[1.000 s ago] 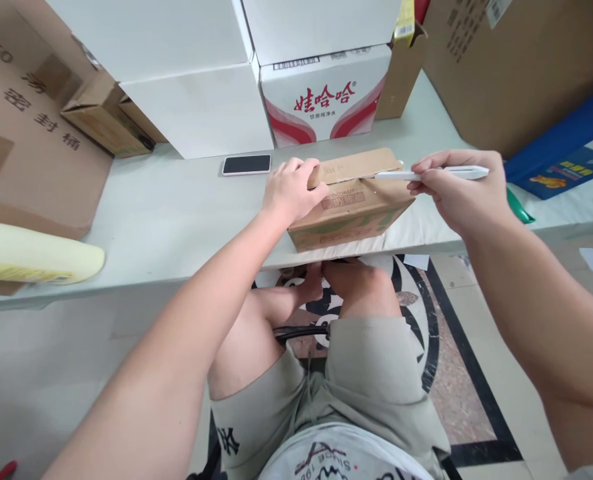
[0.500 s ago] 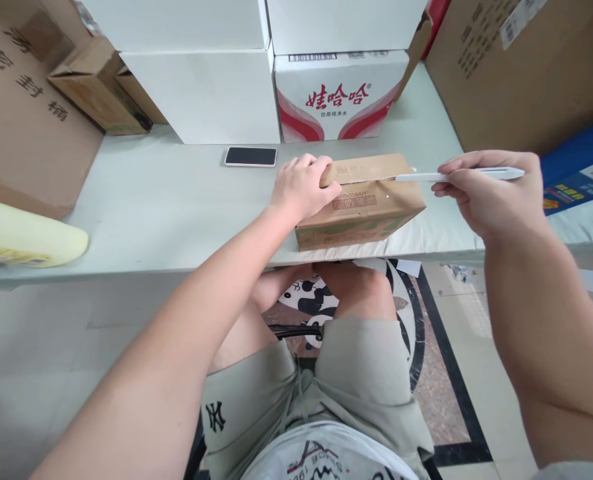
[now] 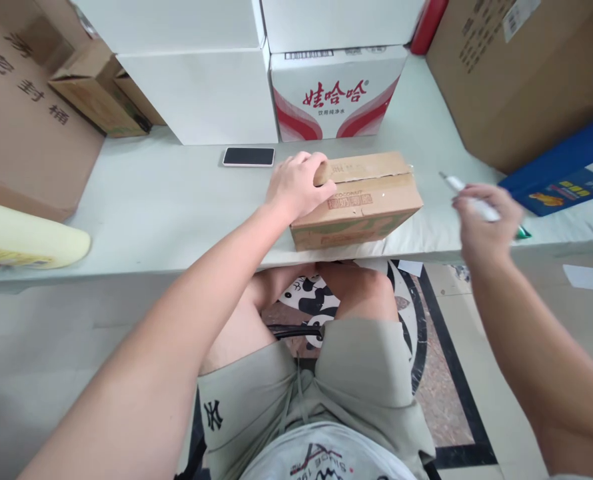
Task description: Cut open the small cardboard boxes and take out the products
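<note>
- Left hand (image 3: 296,183) of mine rests on the far left corner of a small brown cardboard box (image 3: 361,200), fingers curled over its top edge and pressing down.
- That box lies flat at the near edge of a pale table (image 3: 166,213), right in front of me, its top flaps closed with a seam running left to right.
- My right hand (image 3: 484,223) is off to the right of the box and clear of it, blurred; its fingers are closed around a white pen (image 3: 469,197), whose tip points far and to the left.
- Just far-left of my left hand, a dark phone (image 3: 249,157) lies flat on the table.
- Beyond the box stands a white carton with red lettering (image 3: 336,93), with plain white boxes (image 3: 201,87) stacked to its left.
- Large brown cartons (image 3: 516,73) stand at the far right and far left.
- At the right edge, a blue flat pack (image 3: 561,173) lies on the table.
- At the near left, a pale yellow roll (image 3: 26,240) lies on the table.
</note>
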